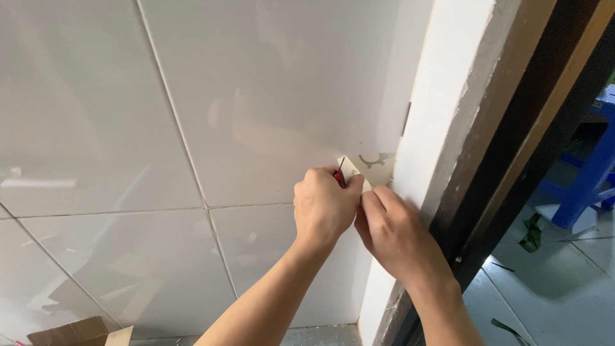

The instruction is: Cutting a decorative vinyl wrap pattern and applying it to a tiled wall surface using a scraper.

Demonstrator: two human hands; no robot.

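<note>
My left hand (325, 208) is closed around a small red-handled tool (339, 177) whose thin dark tip points up against the white tiled wall (192, 128). My right hand (394, 234) sits just to its right, fingers pinching a pale cream piece (354, 172) stuck on the wall near the corner. Just above the hands, a grey curved mark (375, 158) shows on the tile. Both hands touch each other and hide most of the tool and the piece.
A white door jamb (442, 115) with a dark wooden frame (532, 109) runs diagonally right of the hands. Beyond it are a blue plastic stool (589, 173) and green scraps (530, 232) on a tiled floor. A cardboard box (70, 333) sits at bottom left.
</note>
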